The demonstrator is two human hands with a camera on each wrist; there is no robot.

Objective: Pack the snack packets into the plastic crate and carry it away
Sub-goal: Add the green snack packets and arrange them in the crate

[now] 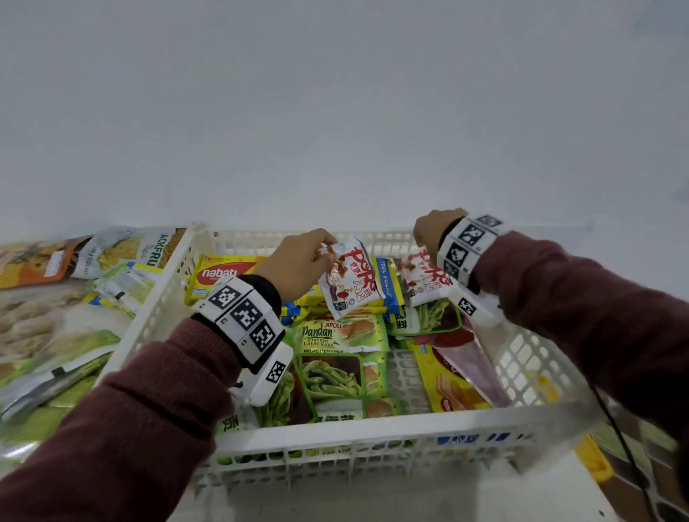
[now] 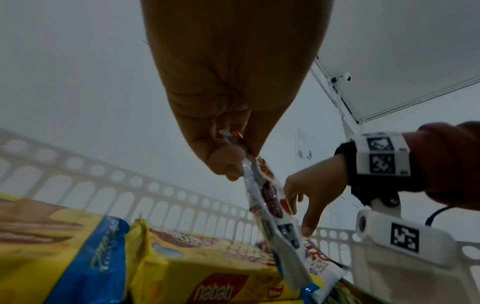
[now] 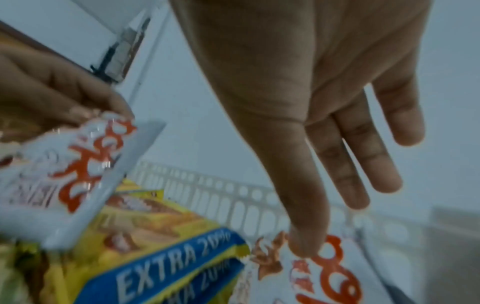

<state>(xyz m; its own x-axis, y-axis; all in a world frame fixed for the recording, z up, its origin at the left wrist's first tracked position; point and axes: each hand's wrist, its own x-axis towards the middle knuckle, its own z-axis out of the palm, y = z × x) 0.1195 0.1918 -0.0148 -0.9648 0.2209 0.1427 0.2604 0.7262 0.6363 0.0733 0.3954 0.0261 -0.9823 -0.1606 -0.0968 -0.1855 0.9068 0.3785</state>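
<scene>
A white plastic crate (image 1: 341,436) in front of me holds several snack packets. My left hand (image 1: 322,250) hangs over the crate's far middle and pinches the top corner of a white, red-lettered snack packet (image 1: 351,278), which dangles above the yellow packets. The left wrist view shows that pinch (image 2: 233,156) and the dangling packet (image 2: 272,205). My right hand (image 1: 431,228) is over the far right corner with its fingers straight (image 3: 363,154). One fingertip touches a second white packet (image 3: 324,277) lying in the crate (image 1: 425,275).
Yellow wafer packs (image 1: 222,273), a pandan cake pack (image 1: 337,335) and green packs lie in the crate. More packets, a jackfruit one (image 1: 139,248) among them, are spread on the surface at the left. A white wall stands behind. A black cable (image 1: 623,446) hangs by the crate's right side.
</scene>
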